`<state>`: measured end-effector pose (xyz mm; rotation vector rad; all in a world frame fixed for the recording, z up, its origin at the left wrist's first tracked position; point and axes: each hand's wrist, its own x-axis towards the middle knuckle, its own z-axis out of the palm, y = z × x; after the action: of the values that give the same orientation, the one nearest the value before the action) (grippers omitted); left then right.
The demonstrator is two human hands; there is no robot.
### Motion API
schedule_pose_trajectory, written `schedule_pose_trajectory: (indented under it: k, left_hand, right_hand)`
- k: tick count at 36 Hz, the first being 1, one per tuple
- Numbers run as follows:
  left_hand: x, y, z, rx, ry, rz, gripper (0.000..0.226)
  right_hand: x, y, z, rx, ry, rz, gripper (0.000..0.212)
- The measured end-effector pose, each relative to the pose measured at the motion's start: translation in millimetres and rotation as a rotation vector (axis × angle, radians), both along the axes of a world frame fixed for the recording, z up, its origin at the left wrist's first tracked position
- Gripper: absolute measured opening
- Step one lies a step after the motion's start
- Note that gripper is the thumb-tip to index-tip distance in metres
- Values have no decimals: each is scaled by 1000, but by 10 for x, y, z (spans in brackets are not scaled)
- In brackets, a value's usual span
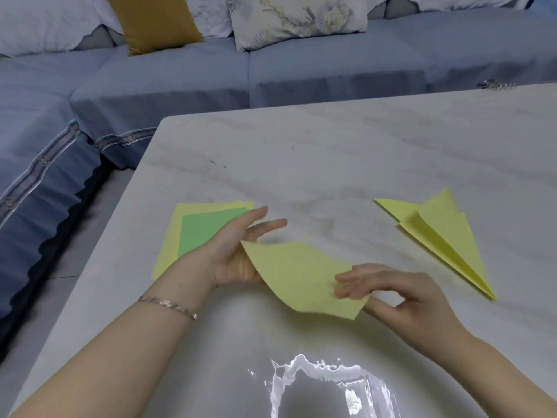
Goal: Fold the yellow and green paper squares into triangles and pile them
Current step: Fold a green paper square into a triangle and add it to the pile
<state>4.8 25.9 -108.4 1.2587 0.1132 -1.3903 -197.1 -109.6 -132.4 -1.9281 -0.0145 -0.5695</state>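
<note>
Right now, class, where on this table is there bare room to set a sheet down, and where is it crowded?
Free: the strip between the unfolded stack and the folded yellow triangles, and the far half of the table toward the sofa. Crowded: near-centre, where left hand and right hand hold the yellow sheet.

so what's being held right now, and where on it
The yellow sheet: the right hand pinches its near right corner, and the left hand supports its left end on an open palm.
</note>
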Motion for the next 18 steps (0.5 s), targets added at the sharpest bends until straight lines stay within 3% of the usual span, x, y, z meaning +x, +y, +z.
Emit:
schedule_pose_trajectory:
  k: [3, 7, 11, 15, 18]
  left_hand:
    - [36, 18, -68, 102, -226, -235, 31]
    - [-10, 7, -179, 216, -561, -439, 46]
    - [-148, -3, -241, 155, -724, -442, 55]
    - [-313, 21, -218, 24, -861, -411, 54]
    - [-415, 62, -172, -33, -908, -410, 53]
  right_hand:
    - [-46, 12, -43, 55, 148, 61, 5]
    - [-59, -5, -121, 65, 271, 39, 13]
    - [-56, 7, -178, 118, 311, -43, 4]
    - [-28, -29, -262, 91, 322, -192, 21]
    - [31, -68, -297, 79, 425, -275, 5]
